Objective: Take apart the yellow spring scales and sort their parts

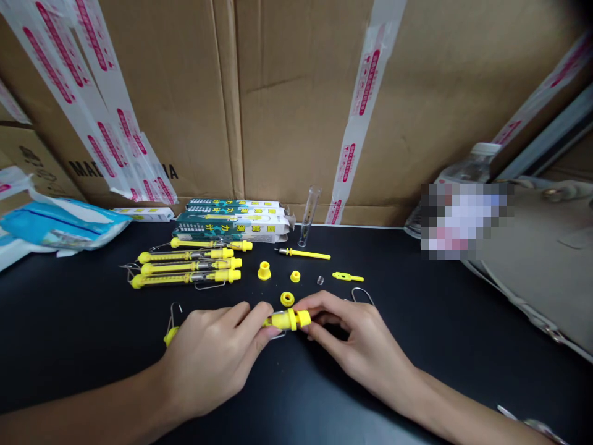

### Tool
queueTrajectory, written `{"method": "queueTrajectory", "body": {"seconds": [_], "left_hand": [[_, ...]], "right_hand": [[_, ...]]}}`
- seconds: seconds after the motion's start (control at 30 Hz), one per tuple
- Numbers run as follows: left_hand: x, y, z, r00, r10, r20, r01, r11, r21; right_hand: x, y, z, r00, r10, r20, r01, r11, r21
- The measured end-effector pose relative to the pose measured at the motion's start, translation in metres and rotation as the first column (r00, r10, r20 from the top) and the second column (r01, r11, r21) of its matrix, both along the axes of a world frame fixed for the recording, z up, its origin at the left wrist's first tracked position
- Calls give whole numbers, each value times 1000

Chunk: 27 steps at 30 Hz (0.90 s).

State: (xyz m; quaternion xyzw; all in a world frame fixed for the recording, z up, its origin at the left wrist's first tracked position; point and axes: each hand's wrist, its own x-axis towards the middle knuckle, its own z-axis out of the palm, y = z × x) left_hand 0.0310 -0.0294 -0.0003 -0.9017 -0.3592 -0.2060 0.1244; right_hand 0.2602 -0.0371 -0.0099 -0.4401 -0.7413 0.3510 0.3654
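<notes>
My left hand (215, 349) is closed around a yellow spring scale (281, 320), lying across in front of me, with its hooked end sticking out at the left. At its right end, the thumb and fingertips of my right hand (364, 337) pinch the yellow end cap (304, 318). Just beyond the hands lies a yellow ring (287, 299). Farther back are a flared yellow cap (264, 271), a smaller yellow cap (295, 276), a short coil spring (320, 280), a flat yellow piece (348, 277) and a yellow rod (308, 254). A wire loop (364, 295) shows behind my right hand.
Several spring scales (189, 267) lie in a row at the left, before stacked boxes (231, 228). A clear tube (309, 217) stands near the cardboard wall (296, 123). A blue packet (69, 225) is far left; a plastic bottle (463, 170) and pale bag (542, 253) are right.
</notes>
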Motion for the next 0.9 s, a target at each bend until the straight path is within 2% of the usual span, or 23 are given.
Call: {"method": "queueTrajectory", "body": {"seconds": [0.23,0.53,0.67,0.77,0.9], "left_hand": [[0,0,0,1000,3,-13,-3,1000,-24],[1,-1,-1,1000,21,4,-21,1000,-20],[0,0,-2,1000,21,9,-21,999,-33],[0,0,-3,1000,22,10,-22,999,-30],[0,0,-3,1000,21,7,-21,1000,-23]], "right_hand": [[-1,-2,4,996,18,-90,-17,1000,6],[-1,-1,-5,990,-21,-136,33,995,89],[4,0,-2,992,-76,-100,94,979,184],[9,5,3,988,-153,-35,156,944,289],[12,19,3,980,-179,81,123,880,458]]}}
